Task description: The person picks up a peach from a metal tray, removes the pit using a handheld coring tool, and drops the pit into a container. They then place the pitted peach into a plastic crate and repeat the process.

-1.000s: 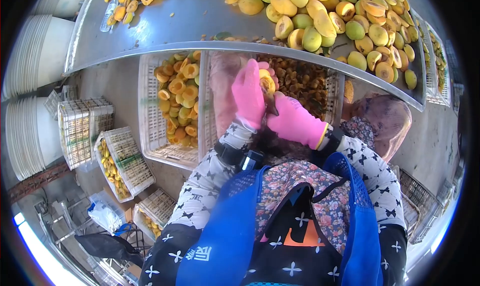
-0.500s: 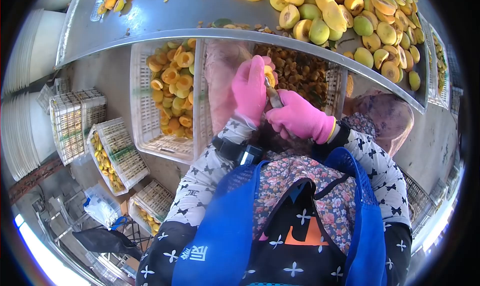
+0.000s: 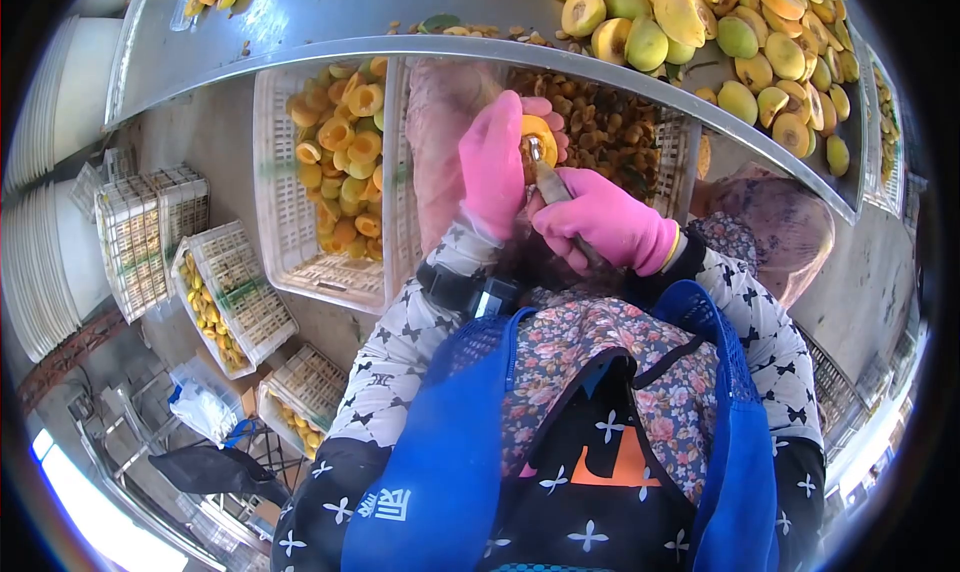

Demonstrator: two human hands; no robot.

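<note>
Cupping a fruit half (image 3: 540, 128) in curled fingers, the left hand (image 3: 492, 164) holds it upright, with the thumb side nearest the wearer's view and other fingertips showing beyond the fruit. The right hand (image 3: 606, 220) is closed in a fist around the handle of a metal-tipped tool (image 3: 551, 185), whose far end sticks out below the fist. The key relation is between tool and fruit: the tool's long axis runs slantwise, up and to the left from the right fist, and its bright tip lies against the orange cut face—how deep it sits cannot be told. The fruit is thus just ahead and to the left of the right hand, but the left is nearer—it alone bears the fruit. Below both lies a crate of brownish pieces (image 3: 592, 122).
</note>
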